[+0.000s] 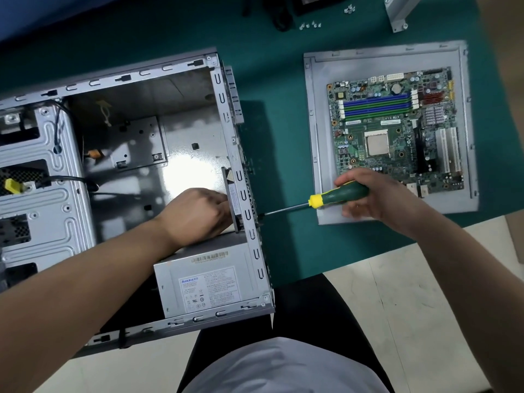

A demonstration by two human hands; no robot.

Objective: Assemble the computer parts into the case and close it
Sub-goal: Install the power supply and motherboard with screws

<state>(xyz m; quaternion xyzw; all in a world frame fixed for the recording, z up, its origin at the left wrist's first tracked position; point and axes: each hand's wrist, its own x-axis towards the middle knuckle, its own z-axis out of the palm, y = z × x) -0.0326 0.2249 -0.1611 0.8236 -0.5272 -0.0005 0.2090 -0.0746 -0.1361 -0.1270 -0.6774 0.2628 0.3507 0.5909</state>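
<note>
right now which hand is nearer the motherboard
Right. The right hand, gripping the screwdriver, hovers over the lower left corner of the motherboard. The left hand is off inside the case.

Green mat (pixel 283 80) covers table beneath both hands. Pale tiled floor (pixel 411 307) below right hand. Blue surface (pixel 42 12) far beyond left hand, at mat's edge.

The computer case (pixel 136 177) runs off the left edge; left of its rear wall, the left hand's fingertips are hidden behind a fan (pixel 233 199).
</note>
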